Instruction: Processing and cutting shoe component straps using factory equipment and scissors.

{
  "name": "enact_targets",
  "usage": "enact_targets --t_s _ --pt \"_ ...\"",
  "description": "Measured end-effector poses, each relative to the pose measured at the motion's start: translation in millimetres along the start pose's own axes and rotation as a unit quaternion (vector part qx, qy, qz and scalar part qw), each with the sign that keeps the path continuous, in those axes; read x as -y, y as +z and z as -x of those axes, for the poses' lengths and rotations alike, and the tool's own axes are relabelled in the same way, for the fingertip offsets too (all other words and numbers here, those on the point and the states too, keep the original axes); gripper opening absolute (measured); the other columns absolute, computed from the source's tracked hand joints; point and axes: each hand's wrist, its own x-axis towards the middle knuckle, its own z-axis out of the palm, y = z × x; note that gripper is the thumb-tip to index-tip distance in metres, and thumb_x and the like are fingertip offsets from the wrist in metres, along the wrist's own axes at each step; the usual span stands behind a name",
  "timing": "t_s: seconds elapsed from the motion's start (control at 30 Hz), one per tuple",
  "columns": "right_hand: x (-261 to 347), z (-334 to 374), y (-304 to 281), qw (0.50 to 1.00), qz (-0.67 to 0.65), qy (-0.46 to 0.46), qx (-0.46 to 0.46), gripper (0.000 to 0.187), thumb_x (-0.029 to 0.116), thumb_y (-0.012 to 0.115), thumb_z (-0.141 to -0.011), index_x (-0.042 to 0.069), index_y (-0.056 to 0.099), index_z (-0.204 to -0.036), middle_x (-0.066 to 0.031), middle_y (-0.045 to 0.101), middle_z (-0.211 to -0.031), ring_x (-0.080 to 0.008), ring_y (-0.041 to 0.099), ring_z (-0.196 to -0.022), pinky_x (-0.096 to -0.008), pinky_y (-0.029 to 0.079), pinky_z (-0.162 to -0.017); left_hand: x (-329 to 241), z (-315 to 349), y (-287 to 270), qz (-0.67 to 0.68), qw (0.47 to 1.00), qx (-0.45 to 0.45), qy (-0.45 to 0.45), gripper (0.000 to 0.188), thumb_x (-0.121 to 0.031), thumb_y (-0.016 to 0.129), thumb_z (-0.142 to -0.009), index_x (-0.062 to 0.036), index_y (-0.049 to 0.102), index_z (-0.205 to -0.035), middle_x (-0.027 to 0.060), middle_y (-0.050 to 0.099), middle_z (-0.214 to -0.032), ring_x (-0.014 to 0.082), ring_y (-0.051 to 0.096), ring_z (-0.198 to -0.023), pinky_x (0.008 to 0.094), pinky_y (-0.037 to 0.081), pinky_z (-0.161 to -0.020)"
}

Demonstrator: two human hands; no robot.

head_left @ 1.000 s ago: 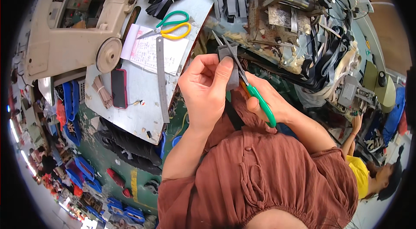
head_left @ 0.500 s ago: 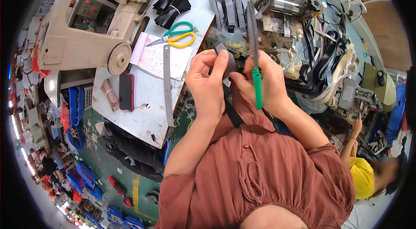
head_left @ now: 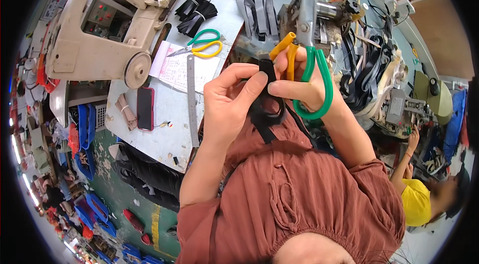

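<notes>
Between the fingertips of my left hand (head_left: pixel 224 107) is a flat black strap (head_left: pixel 267 70). Its lower length curls into a loop just above my lap. My right hand (head_left: pixel 327 95) carries a pair of scissors (head_left: pixel 308 7) with one green and one yellow handle. The handles are spread, and the blades point away from me. My right thumb also presses on the strap's edge, opposite my left thumb. The right fingers are partly hidden behind the scissor handles.
A white table (head_left: pixel 172 146) on the left holds second scissors (head_left: pixel 205 50), a notepad (head_left: pixel 187 69), a steel ruler (head_left: pixel 192 99), a phone (head_left: pixel 145 109) and black strip bundles (head_left: pixel 198 20). A sewing machine (head_left: pixel 100 39) stands beyond. Right: more straps (head_left: pixel 357 74) and a person in yellow (head_left: pixel 415 201).
The scissors have turned from edge-on to flat toward me, with their handles now visibly spread. My left hand has shifted slightly left and down, and more of the black strap shows.
</notes>
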Motion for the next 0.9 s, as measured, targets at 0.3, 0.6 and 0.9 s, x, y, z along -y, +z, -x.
enact_targets --t_s 0.3,0.6,0.9 --pt "-31.8 12.2 -11.8 0.998 0.036 0.017 0.05 0.044 0.036 0.06 -0.079 0.0 0.05 -0.101 -0.0057 0.052 -0.086 -0.0141 0.049 -0.075 -0.0273 0.042 -0.068 -15.3 1.1 3.6 -0.104 0.989 -0.085 0.065 0.013 -0.006 0.068 -0.082 0.0038 0.064 -0.09 0.0019 0.064 -0.076 0.004 0.056 -0.066 0.0172 0.044 -0.058" --pt "-52.9 31.5 -18.0 0.97 0.19 -0.079 0.133 0.088 0.077 0.052 -0.069 -0.003 0.049 -0.104 -0.0126 0.048 -0.087 -0.0193 0.05 -0.081 -0.0313 0.042 -0.07 -14.0 -3.5 5.3 -0.14 0.986 -0.086 0.031 0.012 -0.007 0.069 -0.081 0.0024 0.065 -0.086 -0.0025 0.058 -0.068 0.0011 0.047 -0.059 0.0153 0.034 -0.052" --pt "-66.1 42.8 -22.5 0.979 0.178 -0.013 0.096 0.085 0.082 0.047 -0.065 -0.002 0.048 -0.083 -0.0095 0.046 -0.065 -0.0175 0.048 -0.058 -0.0308 0.039 -0.052 -9.3 -6.9 10.5 -0.119 0.992 -0.047 -0.011 0.011 -0.007 0.065 -0.084 0.0037 0.063 -0.084 0.0015 0.063 -0.07 0.0034 0.056 -0.062 0.0179 0.043 -0.056"
